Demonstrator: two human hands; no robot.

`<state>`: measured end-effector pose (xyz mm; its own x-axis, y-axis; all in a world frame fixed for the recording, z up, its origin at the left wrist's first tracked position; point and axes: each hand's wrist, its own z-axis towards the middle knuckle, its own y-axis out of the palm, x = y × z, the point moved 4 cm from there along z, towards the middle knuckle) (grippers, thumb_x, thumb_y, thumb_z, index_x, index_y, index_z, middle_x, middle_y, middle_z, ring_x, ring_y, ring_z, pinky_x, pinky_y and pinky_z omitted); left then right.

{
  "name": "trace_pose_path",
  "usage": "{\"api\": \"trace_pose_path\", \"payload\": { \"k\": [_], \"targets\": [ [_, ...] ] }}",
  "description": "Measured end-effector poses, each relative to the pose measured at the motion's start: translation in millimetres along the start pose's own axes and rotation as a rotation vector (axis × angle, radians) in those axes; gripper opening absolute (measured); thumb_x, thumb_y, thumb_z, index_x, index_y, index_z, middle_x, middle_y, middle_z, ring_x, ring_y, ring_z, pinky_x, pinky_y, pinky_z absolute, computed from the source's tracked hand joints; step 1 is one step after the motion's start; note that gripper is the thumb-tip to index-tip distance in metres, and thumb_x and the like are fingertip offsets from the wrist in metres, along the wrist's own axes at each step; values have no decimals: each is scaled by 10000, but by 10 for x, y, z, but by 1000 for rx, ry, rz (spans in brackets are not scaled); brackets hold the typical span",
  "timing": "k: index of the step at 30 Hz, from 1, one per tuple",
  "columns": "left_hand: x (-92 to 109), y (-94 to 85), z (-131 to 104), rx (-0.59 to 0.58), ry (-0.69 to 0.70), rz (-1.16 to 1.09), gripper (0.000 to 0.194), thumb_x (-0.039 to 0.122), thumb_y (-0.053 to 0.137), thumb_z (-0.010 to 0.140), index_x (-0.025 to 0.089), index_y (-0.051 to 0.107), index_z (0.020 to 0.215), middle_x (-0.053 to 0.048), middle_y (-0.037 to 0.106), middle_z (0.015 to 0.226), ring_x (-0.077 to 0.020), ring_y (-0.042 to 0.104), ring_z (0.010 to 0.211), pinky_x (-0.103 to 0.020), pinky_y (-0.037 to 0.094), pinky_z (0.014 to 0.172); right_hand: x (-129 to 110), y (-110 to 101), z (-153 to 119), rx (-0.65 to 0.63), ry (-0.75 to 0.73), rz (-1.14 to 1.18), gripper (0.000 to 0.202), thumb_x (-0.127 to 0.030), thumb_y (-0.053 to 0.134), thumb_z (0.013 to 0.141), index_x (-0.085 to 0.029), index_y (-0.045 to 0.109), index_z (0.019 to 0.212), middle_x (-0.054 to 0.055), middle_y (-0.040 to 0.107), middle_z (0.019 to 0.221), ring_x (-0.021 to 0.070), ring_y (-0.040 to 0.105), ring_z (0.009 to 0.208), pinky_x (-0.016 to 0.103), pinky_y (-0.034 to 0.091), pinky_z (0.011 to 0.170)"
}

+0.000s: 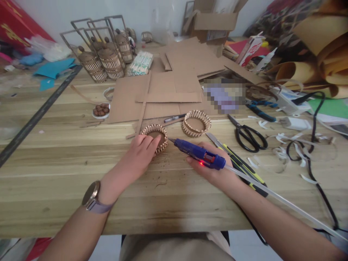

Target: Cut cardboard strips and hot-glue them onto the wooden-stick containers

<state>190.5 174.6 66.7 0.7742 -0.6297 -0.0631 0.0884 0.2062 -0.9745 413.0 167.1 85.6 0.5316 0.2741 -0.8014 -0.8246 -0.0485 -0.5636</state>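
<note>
My left hand [144, 150] grips the near left rim of a small round basket [162, 145] made of short wooden sticks set around a cardboard base, its fingers reaching inside. Held in my right hand [214, 174] is a blue glue gun [194, 151] with a small red light lit. A long clear glue stick [252, 185] runs out of its back. The nozzle points left, close to the basket's right side; whether it touches cannot be made out. A second stick basket [196, 125] stands a little farther back on the wooden table.
Black scissors [248, 136], a yellow-black utility knife [244, 168] and pliers [262, 108] lie to the right, near a black cord [312, 170]. Cardboard sheets [174, 83] cover the back middle. Lantern-like stick holders [110, 59] and a bowl of brown nuts [101, 110] stand left.
</note>
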Motion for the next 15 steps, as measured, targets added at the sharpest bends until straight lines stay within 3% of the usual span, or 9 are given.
{"api": "trace_pose_path", "payload": {
  "k": [10, 15],
  "targets": [
    [17, -29, -32, 32, 74, 106, 603, 31, 349, 928, -41, 215, 1512, -210, 589, 1132, -330, 533, 1059, -522, 487, 965, 12, 16, -10, -4, -13, -9, 265, -398, 673, 800, -243, 510, 661, -15, 527, 612, 175, 525, 614, 321, 407, 586],
    [7, -43, -35, -6, 55, 114, 744, -33, 319, 857, 0, 80, 1561, -195, 589, 1147, -328, 552, 1079, -537, 479, 982, -1, 14, -16, -19, -13, 9, 221, -390, 673, 808, -237, 559, 697, 0, 578, 649, 180, 547, 628, 322, 424, 587]
  ]
}}
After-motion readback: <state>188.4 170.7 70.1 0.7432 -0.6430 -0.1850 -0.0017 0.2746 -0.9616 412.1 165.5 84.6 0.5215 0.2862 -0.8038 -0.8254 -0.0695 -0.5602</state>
